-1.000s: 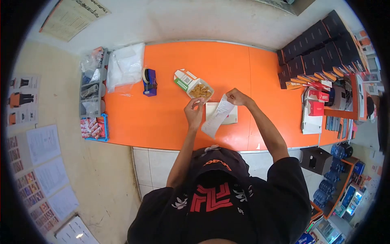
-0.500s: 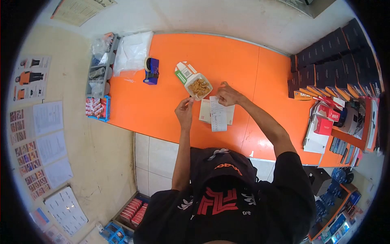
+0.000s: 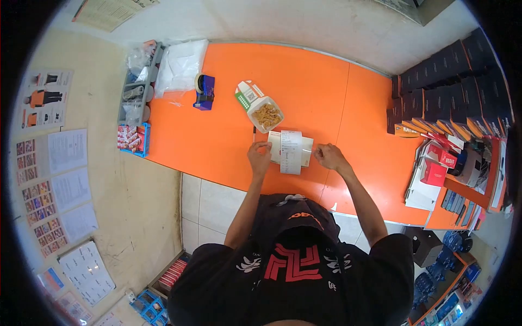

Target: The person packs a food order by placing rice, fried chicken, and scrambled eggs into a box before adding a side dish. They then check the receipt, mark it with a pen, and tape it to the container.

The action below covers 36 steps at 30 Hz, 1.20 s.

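Observation:
A flat white box lies on the orange table with a long printed receipt across its middle. My left hand is at the box's left edge, fingers curled and fingertips right beside the cardboard. Just off the right edge is my right hand, its fingers bent and drawn together. What either closed hand may hold is hidden. Beyond the box stands an open food carton filled with brown fried pieces, its printed lid folded back. A dark pen lies left of the carton.
A blue tape dispenser and white plastic bags sit at the back left, near a blue basket of red packets. Dark folded boxes are stacked at the right. Red boxes stand by the right edge.
My left hand has come back from the food carton to the white box's left edge. My right hand has left the receipt's top for the box's right side. The receipt lies straighter; the pen now shows.

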### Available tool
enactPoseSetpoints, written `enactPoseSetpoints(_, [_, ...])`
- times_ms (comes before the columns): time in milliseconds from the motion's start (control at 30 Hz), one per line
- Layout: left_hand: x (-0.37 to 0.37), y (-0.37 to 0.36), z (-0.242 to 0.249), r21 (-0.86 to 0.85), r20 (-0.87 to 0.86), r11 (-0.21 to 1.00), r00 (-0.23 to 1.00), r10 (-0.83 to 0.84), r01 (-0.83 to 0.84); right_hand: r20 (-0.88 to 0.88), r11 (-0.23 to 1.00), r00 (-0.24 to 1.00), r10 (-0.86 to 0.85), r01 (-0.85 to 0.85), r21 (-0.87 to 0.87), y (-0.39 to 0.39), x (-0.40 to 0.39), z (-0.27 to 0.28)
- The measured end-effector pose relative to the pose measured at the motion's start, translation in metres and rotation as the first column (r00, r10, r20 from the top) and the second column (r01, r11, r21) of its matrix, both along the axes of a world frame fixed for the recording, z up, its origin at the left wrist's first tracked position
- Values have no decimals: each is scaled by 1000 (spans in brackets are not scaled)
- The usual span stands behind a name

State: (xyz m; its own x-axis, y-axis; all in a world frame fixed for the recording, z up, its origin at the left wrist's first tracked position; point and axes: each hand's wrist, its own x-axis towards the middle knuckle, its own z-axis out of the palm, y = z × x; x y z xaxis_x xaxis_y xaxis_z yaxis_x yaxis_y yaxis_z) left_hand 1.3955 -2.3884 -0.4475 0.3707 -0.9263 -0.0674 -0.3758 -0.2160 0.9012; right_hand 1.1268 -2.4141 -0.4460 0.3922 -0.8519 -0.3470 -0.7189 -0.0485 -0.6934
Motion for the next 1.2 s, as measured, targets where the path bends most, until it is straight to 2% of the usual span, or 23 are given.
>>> enactPoseSetpoints(67, [-4, 1, -26, -145, 276, 988, 961, -8, 50, -53, 998, 998, -45, 42, -43, 7, 3, -10])
enactPoseSetpoints(167, [-10, -2, -43, -165, 266, 983, 956, 124, -81, -148, 993, 986, -78, 63, -103, 11, 11, -29])
enactPoseSetpoints(300, [-11, -2, -39, -16, 286, 994, 952, 105, -105, -205, 991, 972, -114, 95, -99, 12, 21, -29])
enactPoseSetpoints(367, [-11, 0, -44, 106, 340, 984, 935, 98, -142, -202, 996, 976, -87, 87, -9, 15, 20, -41])
enactPoseSetpoints(500, [-9, 4, -52, 48, 355, 994, 932, 76, -100, -144, 979, 973, -180, 191, 66, 23, 16, -63])
enactPoseSetpoints(567, [-5, 7, -61, 35, 326, 996, 943, 70, -86, 7, 929, 970, -244, 232, 288, 22, 5, -61])
enactPoseSetpoints(600, [-2, 7, -64, 29, 293, 998, 955, 51, -63, 75, 887, 955, -289, 237, 395, 21, 1, -60])
enactPoseSetpoints(633, [3, 7, -72, 22, 260, 999, 965, 30, -37, 194, 843, 894, -405, 283, 458, 24, 2, -62])
enactPoseSetpoints(667, [5, 5, -69, 13, 226, 1000, 974, 8, -11, 299, 793, 803, -515, 313, 523, 33, 4, -67])
enactPoseSetpoints(700, [7, 4, -65, 88, 125, 996, 992, 2, -13, 389, 739, 687, -614, 327, 589, 41, 7, -72])
enactPoseSetpoints(767, [12, 0, -39, 238, -76, 971, 997, 10, 8, 360, 578, 530, -768, 329, 747, 56, 14, -86])
enactPoseSetpoints(800, [18, -3, -43, 293, -199, 956, 977, 78, -17, 330, 491, 447, -831, 311, 814, 62, 19, -94])
enactPoseSetpoints(833, [29, -4, -58, 352, -313, 935, 938, 151, -33, 329, 394, 296, -897, 196, 898, 74, 24, -120])
enactPoseSetpoints(867, [37, -4, -73, 414, -416, 910, 880, 229, -41, 294, 330, 222, -930, 147, 932, 79, 26, -117])
enactPoseSetpoints(933, [42, -2, -95, 450, -765, 883, 569, 303, 135, 211, 214, 82, -974, 32, 976, 79, 32, -111])
enactPoseSetpoints(967, [42, -2, -93, 435, -869, 872, 359, 341, 223, 264, 265, 87, -961, 1, 964, 80, 24, -111])
enactPoseSetpoints(1000, [40, -6, -92, 448, -827, 871, 465, 318, 202, 278, 278, 38, -960, -14, 961, 81, 11, -110])
enactPoseSetpoints(1033, [34, -12, -80, 459, -773, 870, 564, 290, 181, 327, 331, 51, -944, 161, 930, 83, 0, -103])
enactPoseSetpoints(1067, [33, -17, -73, 469, -711, 869, 652, 264, 160, 229, 214, 37, -973, 527, 823, 93, -7, -105])
enactPoseSetpoints(1100, [56, -32, -104, 406, -662, 881, 742, 101, 242, 223, 80, -99, -970, 733, 675, 103, -15, -113])
enactPoseSetpoints(1133, [64, -58, -89, 486, -530, 872, 813, 241, 59, 151, -21, -119, -981, 846, 533, 97, -22, -91])
enactPoseSetpoints(1167, [69, -88, -71, 533, -384, 836, 843, 378, -132, 311, 35, -103, -945, 912, 408, 99, -22, -73])
enactPoseSetpoints(1200, [88, -113, -106, 412, -303, 867, 856, 419, -279, 391, 74, -26, -920, 969, 237, 92, -16, -59])
